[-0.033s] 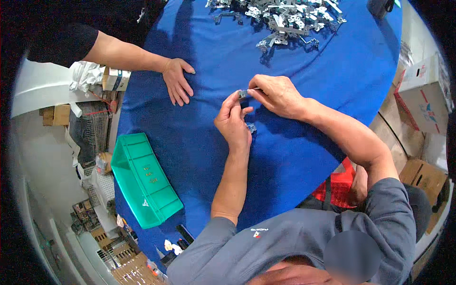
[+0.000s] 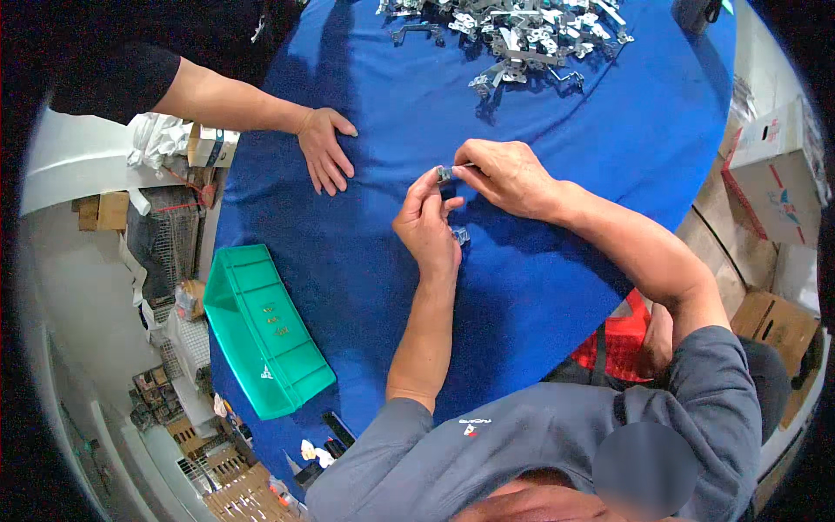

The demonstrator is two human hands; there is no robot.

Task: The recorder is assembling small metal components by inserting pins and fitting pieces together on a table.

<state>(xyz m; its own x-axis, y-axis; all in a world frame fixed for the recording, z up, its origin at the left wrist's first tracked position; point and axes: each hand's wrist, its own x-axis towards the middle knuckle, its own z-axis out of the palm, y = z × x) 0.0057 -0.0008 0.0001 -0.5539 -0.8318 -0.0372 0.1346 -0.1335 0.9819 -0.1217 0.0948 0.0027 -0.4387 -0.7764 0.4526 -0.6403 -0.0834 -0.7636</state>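
Above the blue cloth, a small silvery metal bracket-like part is held between my two hands. My left hand pinches its left side with thumb and forefinger, the other fingers loosely curled. From the right, my right hand has its fingertips closed at the part's other side; a thin light edge shows between them, and I cannot tell if it belongs to the same part. A second small metal piece shows beside my left palm; whether it lies on the cloth or in the hand is unclear.
A pile of metal brackets lies at the far side of the blue cloth. At left stands a green plastic bin. Another person's hand rests on the cloth, fingers spread. A cardboard box stands off the table's right side.
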